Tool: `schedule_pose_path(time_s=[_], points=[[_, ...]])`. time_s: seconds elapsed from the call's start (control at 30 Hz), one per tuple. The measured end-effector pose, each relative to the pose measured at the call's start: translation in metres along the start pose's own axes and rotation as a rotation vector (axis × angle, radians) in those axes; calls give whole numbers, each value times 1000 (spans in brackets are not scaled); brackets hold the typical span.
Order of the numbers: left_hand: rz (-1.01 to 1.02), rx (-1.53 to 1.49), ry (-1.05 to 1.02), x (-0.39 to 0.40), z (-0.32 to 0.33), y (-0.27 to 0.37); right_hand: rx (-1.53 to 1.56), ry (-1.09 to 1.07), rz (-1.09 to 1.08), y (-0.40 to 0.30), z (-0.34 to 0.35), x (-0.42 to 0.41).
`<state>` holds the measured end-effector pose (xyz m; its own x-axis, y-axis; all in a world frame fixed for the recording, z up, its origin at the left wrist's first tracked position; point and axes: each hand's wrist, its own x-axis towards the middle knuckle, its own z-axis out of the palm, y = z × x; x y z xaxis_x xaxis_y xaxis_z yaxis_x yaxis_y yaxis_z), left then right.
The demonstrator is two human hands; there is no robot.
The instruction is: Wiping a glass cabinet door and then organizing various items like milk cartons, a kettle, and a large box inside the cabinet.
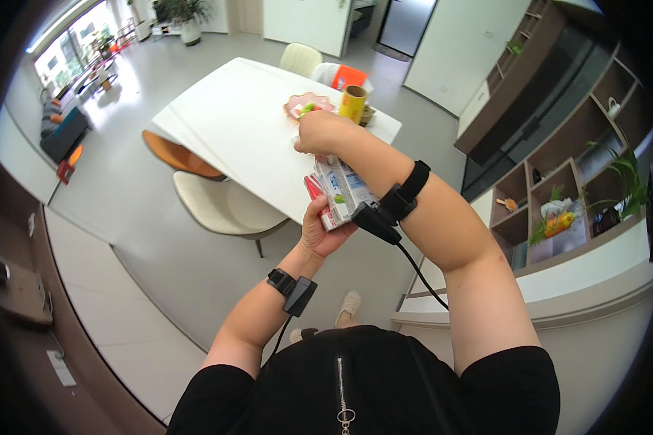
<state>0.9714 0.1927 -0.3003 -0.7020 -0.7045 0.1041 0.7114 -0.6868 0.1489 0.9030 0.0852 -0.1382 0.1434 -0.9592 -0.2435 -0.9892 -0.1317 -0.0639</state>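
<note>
My left hand (322,234) grips several printed packs together, low beside the near edge of the white table (217,125). A white and blue pack (337,190) faces up, and a red and white pack (314,187) shows along its left side. My right forearm covers part of this bundle. Over the table, my right hand (324,133) is curled with the knuckles up, just in front of a pink scalloped dish (293,103) with green and red items in it. A small whitish thing shows by its fingertips; whether the hand holds it is hidden.
A yellow roll with a hollow core (352,103) stands upright right of the dish. Cream chairs (223,204) (300,58) and an orange-brown chair (177,155) surround the table. Open shelves (555,217) line the right side. Cables hang from both wrist straps.
</note>
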Motion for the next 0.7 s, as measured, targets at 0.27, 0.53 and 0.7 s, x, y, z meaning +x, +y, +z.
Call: schedule_pose_path(time_s=[0.27,0.53,0.7], points=[[-111,-125,-80,134,7,-87,306,219,78,172,-42,-31],[-136,36,-18,261,8,-127,770,-53,401,347,-27,-82],[-172,168,57,338,21,-143,1534,34,276,444,27,-55]])
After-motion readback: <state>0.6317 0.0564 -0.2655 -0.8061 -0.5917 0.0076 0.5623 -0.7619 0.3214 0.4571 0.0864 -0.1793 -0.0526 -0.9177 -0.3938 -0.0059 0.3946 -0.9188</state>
